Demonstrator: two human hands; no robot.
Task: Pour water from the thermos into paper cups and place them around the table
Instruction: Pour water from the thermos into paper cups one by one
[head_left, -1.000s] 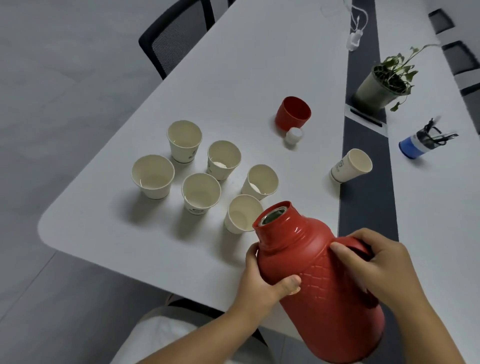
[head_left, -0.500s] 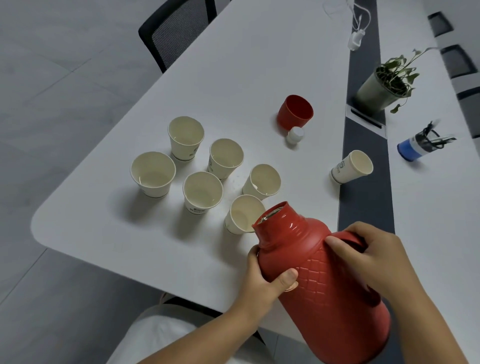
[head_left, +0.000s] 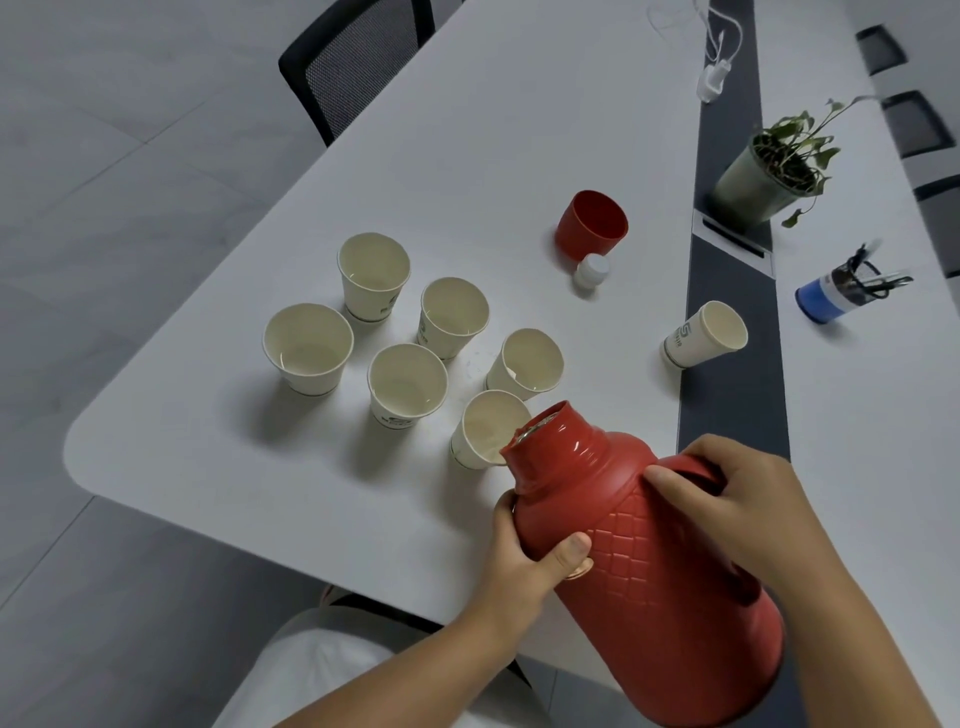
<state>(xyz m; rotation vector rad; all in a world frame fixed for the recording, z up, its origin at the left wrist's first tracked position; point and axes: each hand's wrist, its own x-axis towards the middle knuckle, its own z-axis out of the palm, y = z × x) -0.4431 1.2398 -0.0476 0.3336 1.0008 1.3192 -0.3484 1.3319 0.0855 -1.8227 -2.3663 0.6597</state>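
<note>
The red thermos (head_left: 660, 566) was held tilted, its open mouth over the rim of the nearest paper cup (head_left: 488, 431). The left hand (head_left: 524, 561) wrapped its body below the neck; the right hand (head_left: 727, 499) gripped its handle. Beyond that cup stood five more paper cups (head_left: 405, 384), and further off the red lid (head_left: 592, 221).

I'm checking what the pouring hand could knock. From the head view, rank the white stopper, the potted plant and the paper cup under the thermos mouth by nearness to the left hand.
From the left hand:
1. Paper cup under the thermos mouth, just ahead of it.
2. White stopper, farther up the table beside the red lid.
3. Potted plant, far right on the dark strip.
</note>
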